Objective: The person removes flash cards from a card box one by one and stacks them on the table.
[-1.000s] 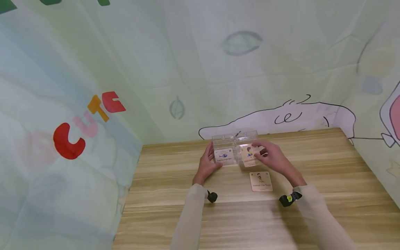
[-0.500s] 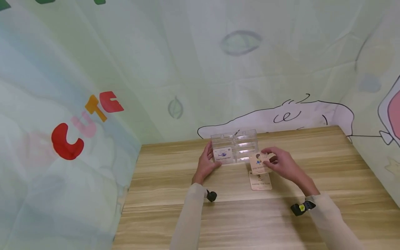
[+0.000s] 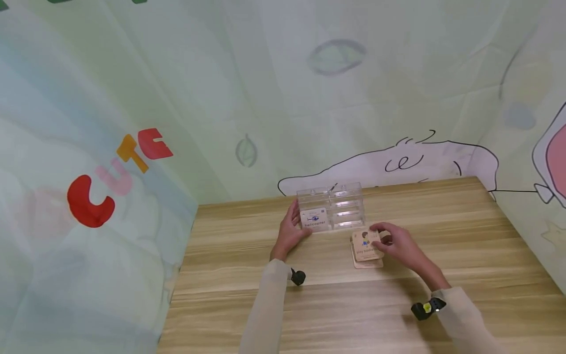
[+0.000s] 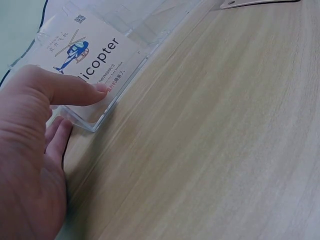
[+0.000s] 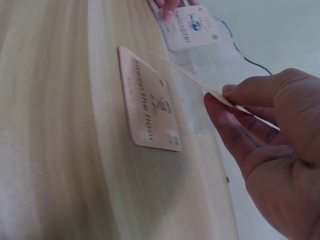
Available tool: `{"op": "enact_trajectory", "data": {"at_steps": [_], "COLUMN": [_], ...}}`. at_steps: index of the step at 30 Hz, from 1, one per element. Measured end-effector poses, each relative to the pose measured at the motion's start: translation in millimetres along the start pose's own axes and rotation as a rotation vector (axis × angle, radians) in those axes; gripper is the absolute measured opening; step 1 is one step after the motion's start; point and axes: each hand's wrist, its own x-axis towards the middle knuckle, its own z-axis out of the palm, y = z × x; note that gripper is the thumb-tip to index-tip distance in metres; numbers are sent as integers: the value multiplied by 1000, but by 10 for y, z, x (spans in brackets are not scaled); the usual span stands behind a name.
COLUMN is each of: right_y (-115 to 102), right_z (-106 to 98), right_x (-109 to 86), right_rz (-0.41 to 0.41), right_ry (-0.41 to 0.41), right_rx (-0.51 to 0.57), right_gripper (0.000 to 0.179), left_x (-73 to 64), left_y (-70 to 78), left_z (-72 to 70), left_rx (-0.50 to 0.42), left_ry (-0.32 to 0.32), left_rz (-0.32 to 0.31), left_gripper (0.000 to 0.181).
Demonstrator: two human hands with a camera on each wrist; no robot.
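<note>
A clear plastic card rack (image 3: 346, 204) stands near the back edge of the table, with a white helicopter card (image 3: 315, 220) in its left half. My left hand (image 3: 288, 236) grips the rack's left end; in the left wrist view the thumb (image 4: 82, 92) lies over the front of the helicopter card. Between thumb and fingers, my right hand (image 3: 400, 245) pinches a play-basketball card (image 3: 365, 243). That card appears edge-on and tilted in the right wrist view, raised above a "sweep the floor" card (image 5: 150, 105). The lower card lies on the table in front of the rack.
The wooden table (image 3: 336, 314) meets a printed cloth backdrop (image 3: 247, 88) at its back and left edges. In the rack's right half, clear ledges show with no card on them.
My right hand has drawn the play-basketball card away from the rack's right half, toward me and down, and it now overlaps the floor card in the head view. My left hand stays at the rack.
</note>
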Motion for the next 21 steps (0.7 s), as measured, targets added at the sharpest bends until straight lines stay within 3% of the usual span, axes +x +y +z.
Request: {"op": "enact_trajectory", "data": {"at_steps": [13, 21], "right_y": [113, 158], "right_z": [142, 182], "right_x": [-63, -65], "right_rz": [15, 8], "right_ry": [-15, -35], "right_rx": [38, -64], "right_gripper": [41, 44], "left_x": [-15, -10], "left_y": [9, 4], "left_z": [11, 0], "left_rx": [9, 6], "left_ry": [4, 6], "left_rz": [-21, -20], "left_gripper": [109, 109]}}
